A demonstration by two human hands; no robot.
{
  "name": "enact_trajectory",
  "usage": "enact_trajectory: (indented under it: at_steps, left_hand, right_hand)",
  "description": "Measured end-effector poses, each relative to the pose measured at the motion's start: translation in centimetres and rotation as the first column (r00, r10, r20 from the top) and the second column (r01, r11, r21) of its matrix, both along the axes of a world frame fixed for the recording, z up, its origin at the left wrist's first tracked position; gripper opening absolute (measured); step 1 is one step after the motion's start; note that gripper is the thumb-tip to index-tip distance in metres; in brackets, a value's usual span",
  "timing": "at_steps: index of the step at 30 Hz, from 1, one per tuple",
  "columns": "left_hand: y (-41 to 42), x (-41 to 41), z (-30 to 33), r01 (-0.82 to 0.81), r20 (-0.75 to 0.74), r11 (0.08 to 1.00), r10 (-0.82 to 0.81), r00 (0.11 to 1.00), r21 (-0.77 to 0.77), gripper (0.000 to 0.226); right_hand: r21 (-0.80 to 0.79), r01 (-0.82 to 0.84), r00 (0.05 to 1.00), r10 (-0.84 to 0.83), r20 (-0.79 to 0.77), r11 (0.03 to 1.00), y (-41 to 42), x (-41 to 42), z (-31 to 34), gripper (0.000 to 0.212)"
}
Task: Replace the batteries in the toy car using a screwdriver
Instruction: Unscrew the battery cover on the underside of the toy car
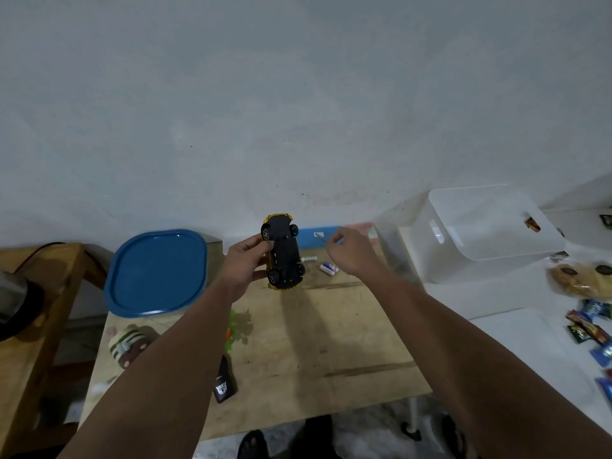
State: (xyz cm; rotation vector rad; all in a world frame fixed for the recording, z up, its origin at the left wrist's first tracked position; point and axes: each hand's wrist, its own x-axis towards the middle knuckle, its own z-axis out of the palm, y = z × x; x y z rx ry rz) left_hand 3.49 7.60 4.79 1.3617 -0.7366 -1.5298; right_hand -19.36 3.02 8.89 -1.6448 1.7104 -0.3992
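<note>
My left hand (246,261) holds a yellow toy car (283,253) above the wooden table (331,342), its black underside and four wheels turned toward me. My right hand (347,250) is just right of the car and pinches a thin screwdriver (320,236) whose metal tip points left toward the car without touching it. On the table behind the car lie a white battery (309,259) and two white-and-blue batteries (329,269) side by side.
A blue tray (155,273) leans at the table's left. A translucent plastic bin (480,233) lies at the right, with snack packets (592,329) on a white surface. A striped plush toy (127,342), a black pouch (225,382) and a green item (233,329) lie near me.
</note>
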Motion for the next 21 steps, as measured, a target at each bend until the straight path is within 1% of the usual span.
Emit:
enact_trajectory:
  at_steps: [3,8,10,12,15,21]
  left_hand:
    - [0.0,-0.2,-0.5,-0.004,-0.006,1.0,0.004,1.0,0.014,0.024]
    - [0.0,-1.0,-2.3,0.005,-0.007,1.0,-0.005,1.0,0.03,0.024]
    - [-0.2,-1.3,-3.5,0.009,-0.013,0.999,-0.008,1.0,0.047,0.025]
    - [-0.4,-1.6,-4.7,0.015,-0.019,0.998,-0.014,1.0,0.064,0.027]
    - [-0.6,-1.9,-6.2,0.007,-0.017,0.996,-0.006,1.0,0.086,0.025]
    - [-0.7,-2.2,-7.9,-0.017,-0.021,0.993,0.02,1.0,0.115,0.025]
  right_hand:
    - [0.029,0.004,0.998,-0.003,-0.061,1.0,0.9,-1.2,-2.9,0.012]
    - [0.115,-0.024,0.962,0.054,-0.268,0.993,2.5,-2.1,-9.9,0.026]
    - [0.154,-0.011,0.949,0.058,-0.31,0.988,2.8,-2.2,-12.7,0.021]
    - [0.18,0.004,0.943,0.057,-0.328,0.984,3.2,-2.2,-15.0,0.014]
    - [0.192,0.0,0.941,0.065,-0.332,0.981,3.6,-2.1,-17.5,0.012]
    - [0.131,-0.012,0.943,0.055,-0.328,0.991,4.4,-2.3,-19.7,0.011]
